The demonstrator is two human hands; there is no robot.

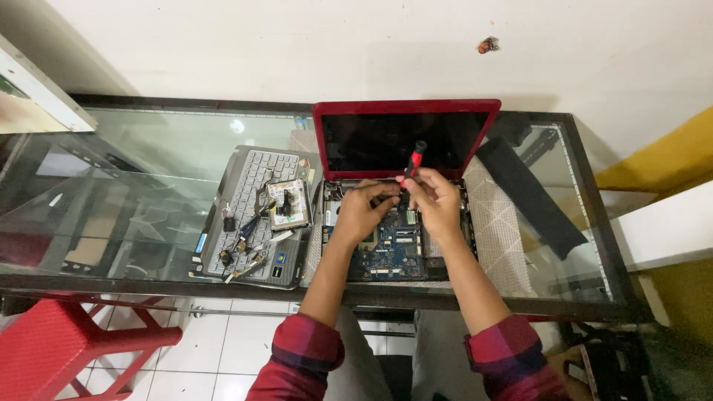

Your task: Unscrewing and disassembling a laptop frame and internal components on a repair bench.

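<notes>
The tip of the red-and-black screwdriver disappears behind the right hand, so where it meets the blue circuit board can't be seen. The left hand covers the board's upper left part, and what its fingertips pinch is hidden. The small loose parts on the detached grey keyboard are too tiny to tell apart. The red stool and both plaid sleeves run off the bottom edge.

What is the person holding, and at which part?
The right hand holds a red-and-black screwdriver by its lower handle. The left hand steadies near its tip.
</notes>
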